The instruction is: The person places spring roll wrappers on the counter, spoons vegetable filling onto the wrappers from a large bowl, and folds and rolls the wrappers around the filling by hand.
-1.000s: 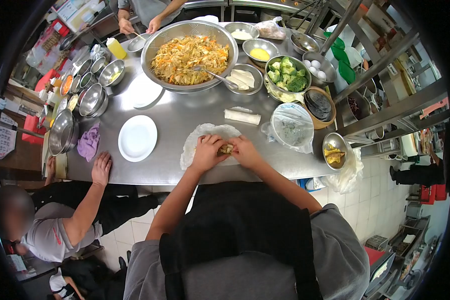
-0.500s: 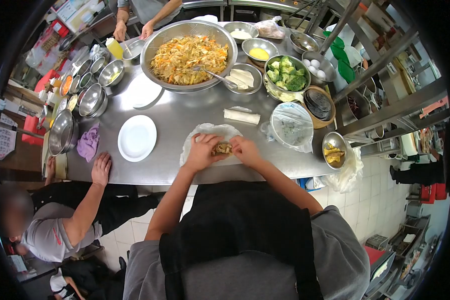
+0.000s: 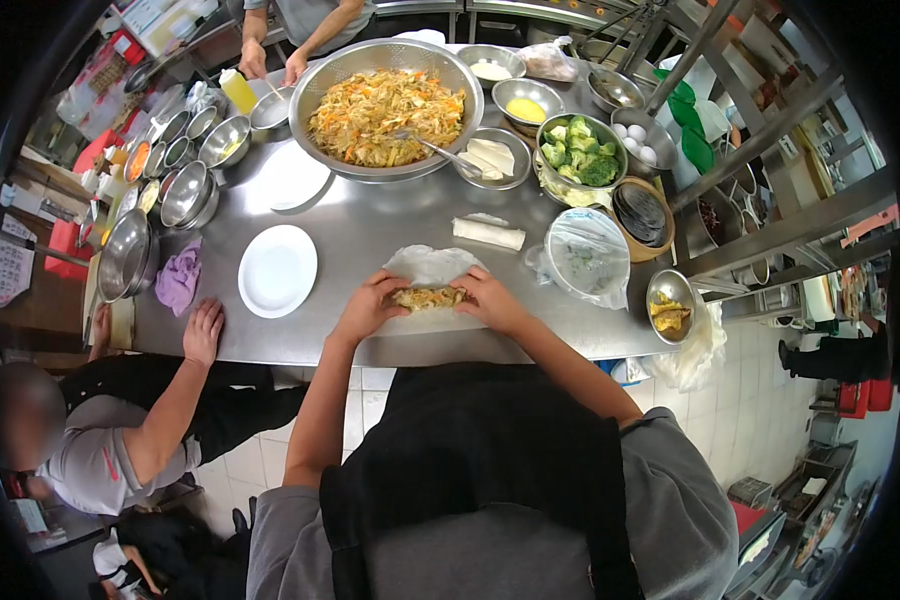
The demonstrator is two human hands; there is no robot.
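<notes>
A thin whitish wrapper [image 3: 432,262] lies on the steel table close to its front edge. Across its lower part runs a strip of shredded filling [image 3: 429,299]. My left hand [image 3: 370,305] grips the left end of the filling and wrapper, fingers curled. At the right end, my right hand [image 3: 488,300] grips the wrapper in the same way. A finished-looking white roll [image 3: 489,233] rests behind my right hand. To the left sits an empty white plate [image 3: 278,271].
Behind are a large colander of shredded food [image 3: 313,120], a bowl of broccoli [image 3: 540,165] and a plastic-covered bowl [image 3: 586,255]. A co-worker's hand [image 3: 203,332] rests on the table's left edge; another person's hands [image 3: 275,62] are at the back.
My hands have moved apart to the two ends of the filling, which now shows as a longer strip. The near part of the wrapper is folded up. The view has shifted slightly.
</notes>
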